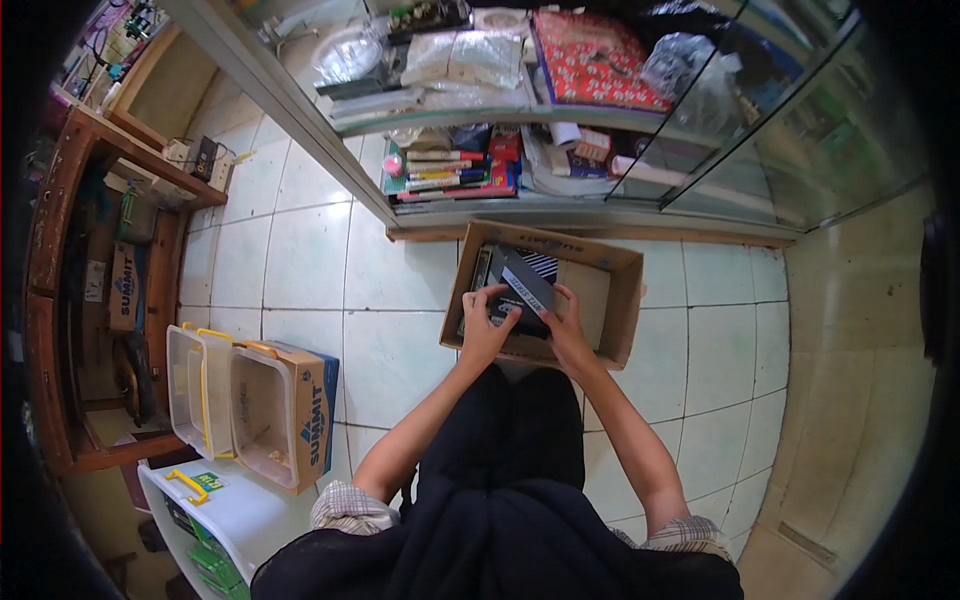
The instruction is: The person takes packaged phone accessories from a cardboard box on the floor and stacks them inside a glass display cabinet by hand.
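Note:
A cardboard box (622,318) stands on the floor in front of my knees, its top uncovered. Inside its left half are flat dark packages, and the uppermost is a black packet (525,283) with a grey band of lettering I cannot read for certain. My left hand (488,322) grips the packet's left side, with thumb and fingers bent on it. At its right edge, my right hand (566,322) has its fingers curled against it. The striped package (541,264) lies partly hidden beneath the packet.
Ahead stands a glass cabinet (470,215) with markers (445,172), a red patterned packet (590,60) and plastic-wrapped goods. To the left are a clear plastic container (262,400), a Summit carton (318,410), a white lidded bin (250,500) and a wooden shelf (60,300).

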Demonstrator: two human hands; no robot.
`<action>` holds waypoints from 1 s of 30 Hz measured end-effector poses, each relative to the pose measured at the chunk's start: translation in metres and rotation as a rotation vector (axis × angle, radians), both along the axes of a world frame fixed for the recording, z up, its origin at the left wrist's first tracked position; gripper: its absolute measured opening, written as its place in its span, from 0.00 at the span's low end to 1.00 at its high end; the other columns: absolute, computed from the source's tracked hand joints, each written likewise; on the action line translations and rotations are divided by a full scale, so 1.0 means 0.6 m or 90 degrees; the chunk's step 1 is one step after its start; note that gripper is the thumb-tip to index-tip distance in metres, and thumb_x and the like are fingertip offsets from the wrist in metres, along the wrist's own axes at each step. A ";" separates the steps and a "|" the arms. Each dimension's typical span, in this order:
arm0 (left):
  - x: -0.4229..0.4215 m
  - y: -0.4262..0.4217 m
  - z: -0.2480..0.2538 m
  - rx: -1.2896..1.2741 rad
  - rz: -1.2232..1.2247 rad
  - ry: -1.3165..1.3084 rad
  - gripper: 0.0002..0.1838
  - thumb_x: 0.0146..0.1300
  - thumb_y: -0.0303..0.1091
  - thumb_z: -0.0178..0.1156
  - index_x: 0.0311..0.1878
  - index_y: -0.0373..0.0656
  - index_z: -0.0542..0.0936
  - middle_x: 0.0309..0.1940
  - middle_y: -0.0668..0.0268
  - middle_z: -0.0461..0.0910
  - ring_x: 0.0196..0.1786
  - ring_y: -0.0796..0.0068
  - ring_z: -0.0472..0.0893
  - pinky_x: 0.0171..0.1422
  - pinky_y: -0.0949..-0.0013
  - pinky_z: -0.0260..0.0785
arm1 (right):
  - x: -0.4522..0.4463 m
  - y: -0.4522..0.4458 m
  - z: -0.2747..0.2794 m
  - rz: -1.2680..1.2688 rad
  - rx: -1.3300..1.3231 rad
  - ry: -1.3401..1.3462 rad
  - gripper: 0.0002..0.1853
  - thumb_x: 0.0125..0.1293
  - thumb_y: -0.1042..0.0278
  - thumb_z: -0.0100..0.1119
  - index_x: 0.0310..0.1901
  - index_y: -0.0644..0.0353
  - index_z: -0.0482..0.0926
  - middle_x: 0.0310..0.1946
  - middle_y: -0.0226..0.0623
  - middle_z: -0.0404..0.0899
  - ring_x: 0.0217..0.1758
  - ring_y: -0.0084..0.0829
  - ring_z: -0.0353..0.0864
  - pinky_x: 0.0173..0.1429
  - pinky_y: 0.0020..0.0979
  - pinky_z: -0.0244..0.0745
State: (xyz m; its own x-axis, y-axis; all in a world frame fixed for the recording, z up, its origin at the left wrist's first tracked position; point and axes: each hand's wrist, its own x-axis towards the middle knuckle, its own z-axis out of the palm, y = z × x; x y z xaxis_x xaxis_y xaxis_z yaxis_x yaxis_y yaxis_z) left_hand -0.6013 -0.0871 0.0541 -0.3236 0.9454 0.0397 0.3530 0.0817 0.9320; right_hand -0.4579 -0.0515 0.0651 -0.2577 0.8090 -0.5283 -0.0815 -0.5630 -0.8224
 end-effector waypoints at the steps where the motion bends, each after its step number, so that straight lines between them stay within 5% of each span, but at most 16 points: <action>1: 0.003 -0.004 0.040 0.021 -0.001 0.002 0.18 0.50 0.32 0.63 0.44 0.38 0.72 0.41 0.59 0.63 0.47 0.63 0.66 0.54 0.65 0.60 | 0.006 -0.001 0.054 -0.001 0.021 0.002 0.21 0.64 0.70 0.48 0.58 0.45 0.57 0.41 0.33 0.68 0.39 0.21 0.64 0.41 0.21 0.61; 3: 0.006 -0.012 0.110 0.045 0.020 -0.184 0.14 0.50 0.31 0.62 0.39 0.39 0.72 0.39 0.62 0.64 0.49 0.66 0.65 0.55 0.66 0.59 | 0.015 -0.006 0.147 0.159 0.156 -0.070 0.16 0.64 0.69 0.47 0.54 0.54 0.65 0.37 0.29 0.65 0.35 0.20 0.63 0.41 0.22 0.61; 4: 0.001 -0.011 0.141 0.131 0.022 -0.136 0.10 0.51 0.29 0.61 0.35 0.39 0.72 0.39 0.63 0.63 0.50 0.68 0.65 0.58 0.68 0.57 | 0.016 -0.014 0.167 0.136 0.268 -0.031 0.14 0.64 0.66 0.49 0.51 0.56 0.69 0.37 0.31 0.64 0.37 0.21 0.63 0.43 0.21 0.62; 7: -0.012 -0.012 0.278 0.299 -0.013 -0.279 0.08 0.52 0.28 0.56 0.34 0.39 0.68 0.41 0.60 0.64 0.51 0.67 0.66 0.59 0.69 0.53 | 0.030 -0.032 0.318 0.238 0.523 -0.081 0.22 0.62 0.64 0.52 0.58 0.54 0.63 0.42 0.38 0.62 0.42 0.27 0.66 0.48 0.25 0.65; 10: -0.039 0.005 0.395 0.466 -0.025 -0.137 0.11 0.50 0.31 0.55 0.35 0.38 0.66 0.40 0.59 0.65 0.52 0.66 0.65 0.59 0.68 0.52 | 0.034 -0.028 0.443 0.280 0.869 -0.198 0.35 0.52 0.72 0.62 0.62 0.50 0.59 0.41 0.43 0.61 0.41 0.37 0.67 0.49 0.31 0.67; 13: -0.048 0.026 0.541 0.627 -0.053 -0.109 0.11 0.51 0.29 0.53 0.36 0.38 0.65 0.39 0.59 0.65 0.52 0.67 0.66 0.58 0.68 0.53 | 0.024 0.003 0.551 0.093 1.183 -0.417 0.30 0.47 0.79 0.62 0.56 0.49 0.70 0.43 0.41 0.61 0.36 0.32 0.69 0.38 0.29 0.68; 17: -0.055 0.092 0.688 0.760 -0.074 -0.095 0.10 0.59 0.34 0.52 0.39 0.38 0.66 0.36 0.66 0.68 0.42 0.81 0.68 0.48 0.77 0.61 | -0.008 0.072 0.691 -0.240 1.507 -0.400 0.28 0.46 0.81 0.62 0.52 0.47 0.74 0.42 0.37 0.67 0.32 0.27 0.70 0.33 0.26 0.71; 25: -0.068 0.265 0.826 0.709 -0.133 -0.178 0.19 0.62 0.43 0.54 0.45 0.37 0.66 0.37 0.65 0.70 0.40 0.83 0.69 0.44 0.78 0.63 | -0.032 0.265 0.810 -0.440 1.642 -0.573 0.23 0.45 0.78 0.59 0.47 0.58 0.73 0.42 0.36 0.74 0.31 0.32 0.73 0.33 0.29 0.72; 29: -0.073 0.316 0.873 0.704 -0.099 0.127 0.16 0.63 0.42 0.52 0.44 0.37 0.69 0.37 0.61 0.71 0.40 0.75 0.70 0.46 0.74 0.64 | -0.027 0.301 0.848 -0.381 1.529 -0.592 0.25 0.42 0.81 0.62 0.47 0.62 0.74 0.42 0.37 0.76 0.37 0.35 0.76 0.39 0.32 0.73; 30: -0.069 0.312 0.890 0.628 -0.108 0.160 0.16 0.67 0.42 0.45 0.47 0.40 0.71 0.40 0.64 0.73 0.45 0.74 0.71 0.52 0.72 0.62 | -0.025 0.313 0.857 -0.360 1.525 -0.636 0.23 0.44 0.79 0.59 0.46 0.63 0.73 0.40 0.37 0.75 0.36 0.34 0.74 0.37 0.31 0.72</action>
